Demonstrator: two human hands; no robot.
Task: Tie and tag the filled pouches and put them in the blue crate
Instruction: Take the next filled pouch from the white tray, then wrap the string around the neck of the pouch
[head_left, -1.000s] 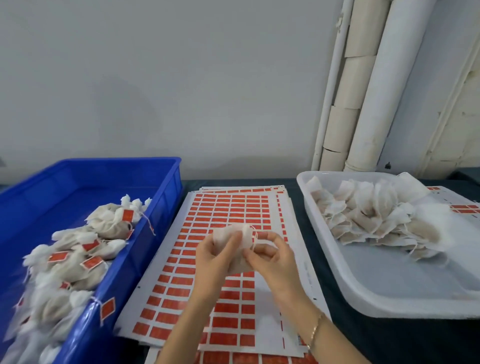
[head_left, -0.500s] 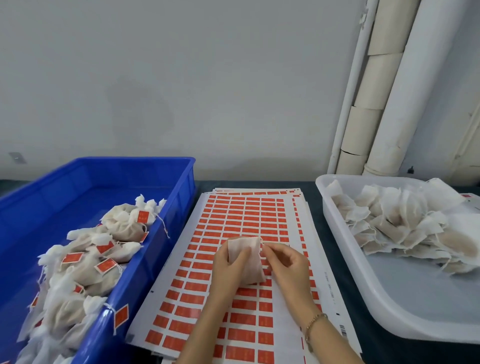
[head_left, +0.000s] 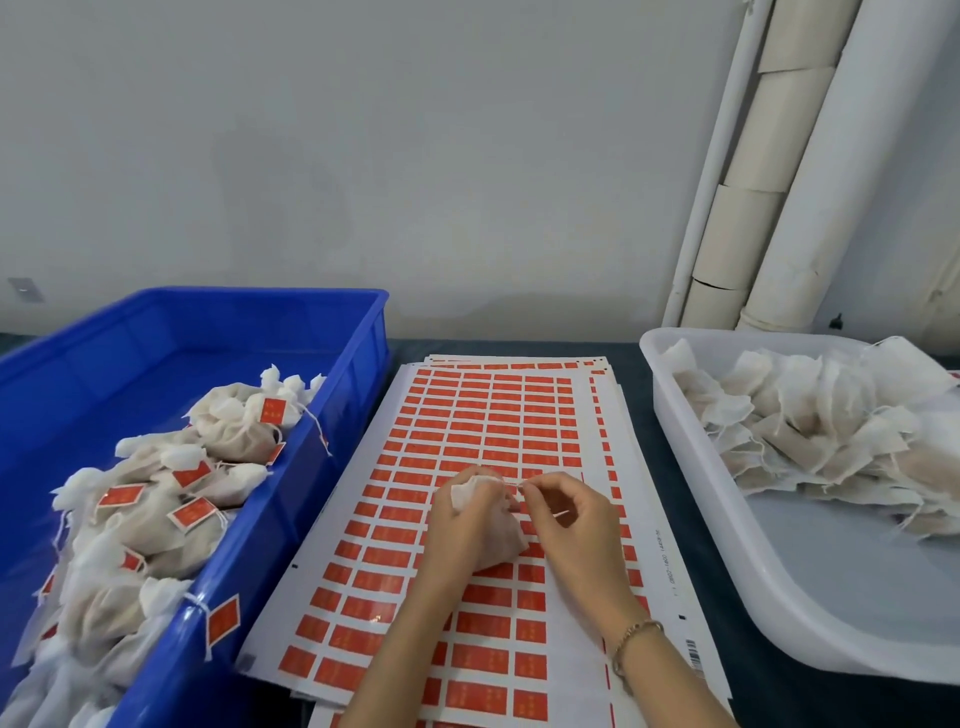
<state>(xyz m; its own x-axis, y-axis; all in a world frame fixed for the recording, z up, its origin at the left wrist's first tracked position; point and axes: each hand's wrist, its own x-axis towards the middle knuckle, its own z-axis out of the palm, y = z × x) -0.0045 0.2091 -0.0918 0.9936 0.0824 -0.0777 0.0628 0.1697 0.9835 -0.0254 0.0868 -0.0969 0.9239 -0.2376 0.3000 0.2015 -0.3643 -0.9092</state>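
Reaching in over the label sheets (head_left: 467, 415), the left hand (head_left: 460, 525) grips a filled pouch (head_left: 498, 525); the right hand (head_left: 566, 512) pinches its string (head_left: 511, 484).

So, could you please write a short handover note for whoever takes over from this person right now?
Left hand: grips one filled pouch above the label sheets.
Right hand: pinches the string at the neck of that pouch, so the tie is under way. No tag is visible on it.
Done: a pile of tagged pouches lies in the blue crate on the left.
Left to do: finish this tie, add a red tag and put the pouch in the crate. Then work through the untied pouches heaped in the white tray on the right.
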